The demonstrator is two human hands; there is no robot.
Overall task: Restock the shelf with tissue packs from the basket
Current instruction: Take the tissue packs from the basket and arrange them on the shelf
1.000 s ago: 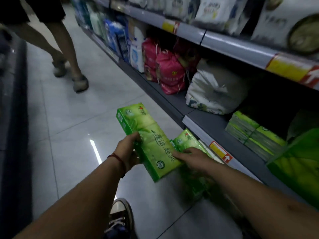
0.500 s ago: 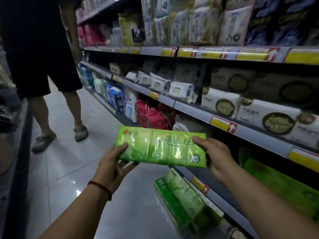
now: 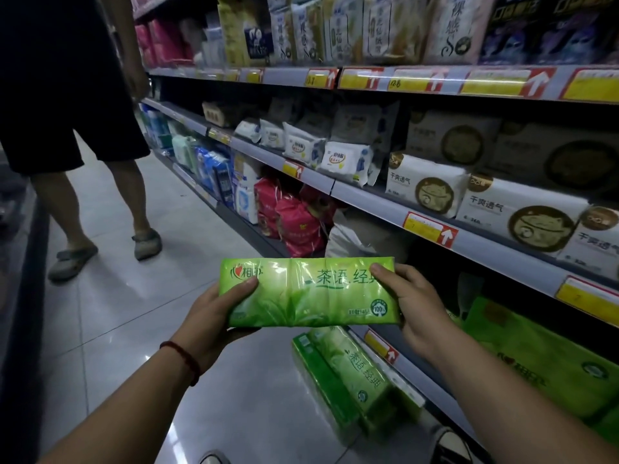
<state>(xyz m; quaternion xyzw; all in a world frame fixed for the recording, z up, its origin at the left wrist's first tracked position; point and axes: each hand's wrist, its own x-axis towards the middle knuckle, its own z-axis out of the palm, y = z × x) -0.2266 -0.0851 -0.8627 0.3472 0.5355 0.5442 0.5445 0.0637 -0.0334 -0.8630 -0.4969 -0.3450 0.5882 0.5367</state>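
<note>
Head view was filled on the right by the shelf (image 3: pixel 420 375), whose bottom tier was already stocked with large green bales (image 3: pixel 542 360). Under the hands, more green packs (image 3: pixel 351 376) were stacked; the basket itself could not be made out. One pack (image 3: pixel 308 293) was held level in mid-air, just out from the shelf edge, label upward. It was judged light and soft, a film-wrapped brick of small packets. It looked squeezable, somewhat slippery, and likely to sag in the middle if taken by one end alone. Both short ends were judged the best places to take hold. The left hand (image 3: pixel 214 316) was curled round the left end, thumb on top, and the right hand (image 3: pixel 412 303) was clasped round the right end likewise.
</note>
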